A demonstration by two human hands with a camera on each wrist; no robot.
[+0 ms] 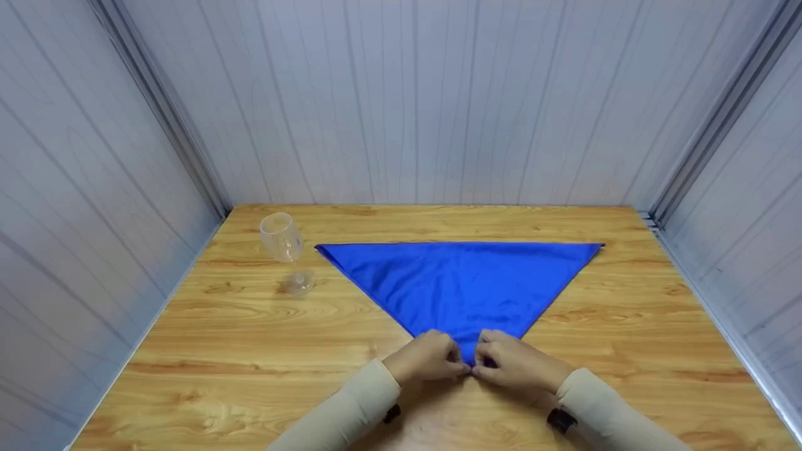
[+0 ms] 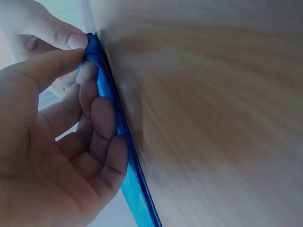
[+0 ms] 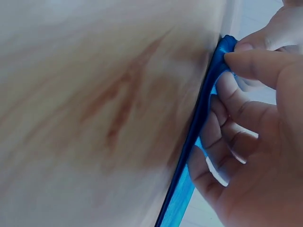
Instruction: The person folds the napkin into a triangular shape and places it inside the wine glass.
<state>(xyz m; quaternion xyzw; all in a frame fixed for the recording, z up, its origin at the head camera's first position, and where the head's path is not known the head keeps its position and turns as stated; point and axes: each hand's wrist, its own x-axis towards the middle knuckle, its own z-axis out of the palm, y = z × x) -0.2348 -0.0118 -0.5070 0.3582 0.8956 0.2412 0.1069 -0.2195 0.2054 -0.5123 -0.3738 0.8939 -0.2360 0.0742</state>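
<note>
A blue cloth (image 1: pixel 463 282) lies on the wooden table as a triangle, its long straight edge at the back and its point toward me. At that near point my left hand (image 1: pixel 429 357) pinches the cloth between thumb and forefinger. Right beside it, my right hand (image 1: pixel 517 362) pinches the same tip from the other side. In the left wrist view, the thumb (image 2: pixel 61 61) presses the hemmed blue edge (image 2: pixel 118 113) against the fingers. The right wrist view has the edge (image 3: pixel 201 113) slightly rolled under the right thumb (image 3: pixel 251 61).
A clear wine glass (image 1: pixel 282 238) stands on the table (image 1: pixel 250 338) left of the cloth. White panel walls (image 1: pixel 413 106) rise behind the table and along both sides. Dark straps (image 1: pixel 561 419) show under the sleeves.
</note>
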